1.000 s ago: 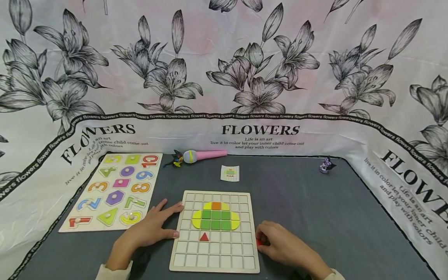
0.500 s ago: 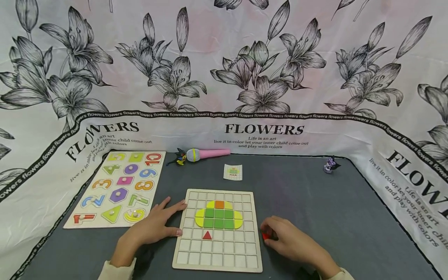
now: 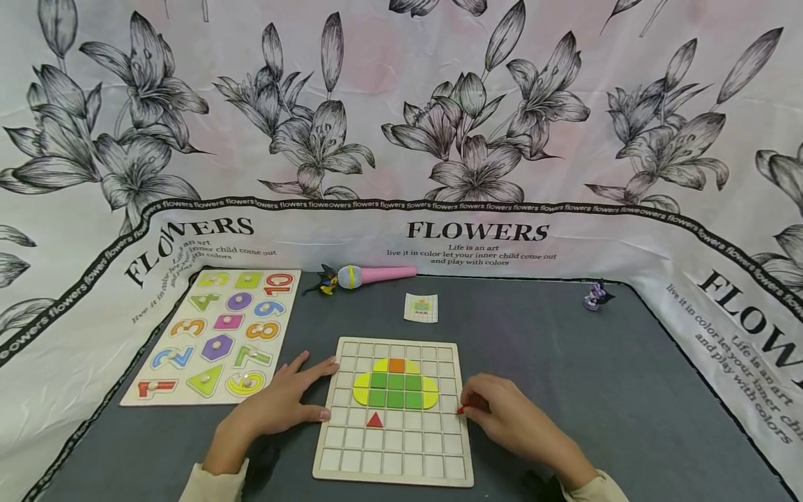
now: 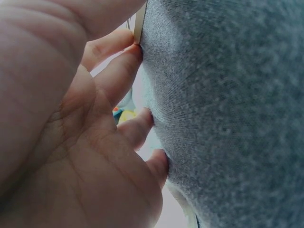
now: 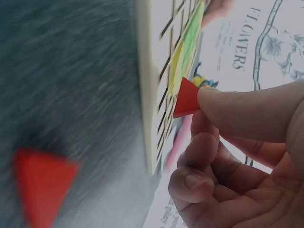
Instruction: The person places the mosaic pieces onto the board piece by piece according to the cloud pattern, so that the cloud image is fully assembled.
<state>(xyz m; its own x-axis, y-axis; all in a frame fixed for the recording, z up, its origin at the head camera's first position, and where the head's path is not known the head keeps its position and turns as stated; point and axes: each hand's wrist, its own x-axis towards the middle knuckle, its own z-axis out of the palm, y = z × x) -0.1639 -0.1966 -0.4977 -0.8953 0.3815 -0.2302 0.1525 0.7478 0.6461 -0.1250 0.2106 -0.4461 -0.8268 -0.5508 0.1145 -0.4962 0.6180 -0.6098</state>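
Observation:
A wooden grid board (image 3: 393, 461) lies in the middle of the table in the head view, with green, yellow and orange tiles set in its upper part. One red triangle tile (image 3: 375, 420) sits below them. My left hand (image 3: 274, 406) has its fingers spread, index finger and thumb touching the board's left edge. At the right edge, my right hand (image 3: 517, 418) pinches another red triangle tile (image 5: 186, 99) between thumb and index finger, raised beside the board in the right wrist view. A further red triangle tile (image 5: 45, 183) rests on the grey tabletop there.
A small pattern card (image 3: 420, 308) lies beyond the board. A number-and-shape puzzle (image 3: 178, 380) is at the left. Along the back are a pink toy microphone (image 3: 385, 273), a small dark-and-yellow figure (image 3: 327, 280) and a purple figurine (image 3: 594, 298). A floral cloth (image 3: 351, 237) hangs behind.
My right hand lifts a red triangle tile from the table beside the board and moves up and left to the board's right edge. The left hand stays at the board; the head view shifts slightly.

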